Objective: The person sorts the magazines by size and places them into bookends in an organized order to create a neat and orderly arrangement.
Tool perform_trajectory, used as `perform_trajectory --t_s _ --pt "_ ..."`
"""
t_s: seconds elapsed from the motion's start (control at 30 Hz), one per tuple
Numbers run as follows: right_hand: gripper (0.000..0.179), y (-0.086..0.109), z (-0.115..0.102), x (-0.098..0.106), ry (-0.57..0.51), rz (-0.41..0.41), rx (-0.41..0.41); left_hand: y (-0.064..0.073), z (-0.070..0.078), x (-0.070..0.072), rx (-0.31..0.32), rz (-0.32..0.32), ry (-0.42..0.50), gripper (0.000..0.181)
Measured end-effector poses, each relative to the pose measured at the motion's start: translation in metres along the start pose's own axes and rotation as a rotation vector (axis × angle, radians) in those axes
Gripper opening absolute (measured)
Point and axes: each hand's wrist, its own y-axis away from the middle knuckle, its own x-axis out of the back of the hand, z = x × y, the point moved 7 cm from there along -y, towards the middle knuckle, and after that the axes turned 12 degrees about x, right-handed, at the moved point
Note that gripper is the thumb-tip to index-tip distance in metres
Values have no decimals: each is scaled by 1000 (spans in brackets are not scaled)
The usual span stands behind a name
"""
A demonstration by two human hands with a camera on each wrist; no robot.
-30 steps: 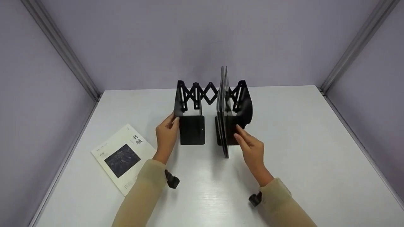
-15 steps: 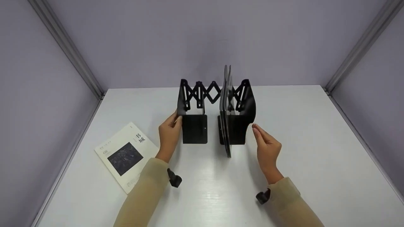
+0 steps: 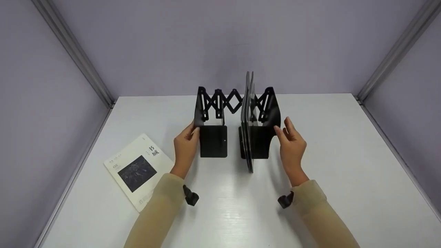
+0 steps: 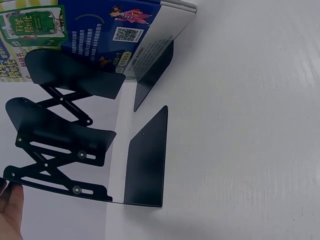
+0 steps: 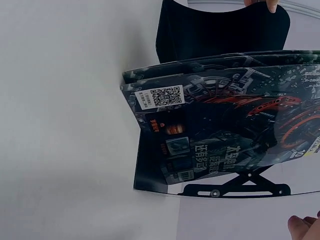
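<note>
A black folding book rack (image 3: pixel 213 141) with a scissor lattice stands toward the back of the white table. My left hand (image 3: pixel 186 146) pinches the edge of its left end plate, also visible in the left wrist view, where that hand (image 4: pixel 11 212) is at lower left. A few thin magazines (image 3: pixel 248 144) stand upright in the right part of the rack; the right wrist view shows a dark cover with red arcs (image 5: pixel 220 120). At the right end plate (image 3: pixel 274 110) is my right hand (image 3: pixel 293 146), fingers parted, its thumb tip overlapping the plate's edge.
A white magazine (image 3: pixel 137 172) with a dark picture lies flat at the left, partly under the left sleeve (image 3: pixel 156 206). Pale walls (image 3: pixel 227 44) enclose the table (image 3: pixel 344 155) at the back and sides.
My right hand has moved right, from beside the magazines to outside the rack's right end plate, and its fingers have spread. The left hand keeps its grip on the left plate.
</note>
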Motion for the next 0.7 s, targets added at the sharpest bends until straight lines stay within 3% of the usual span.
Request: perform_trajectory --t_s 0.3,0.47,0.7 --pt "58 -13 4 -18 87 -68 -42 0 -2 0 7 1 -2 34" --pt "45 -15 7 -20 115 -51 -40 0 -2 -1 -2 4 5 33" --pt "31 -17 12 -16 132 3 29 -1 -2 0 4 -1 -1 33"
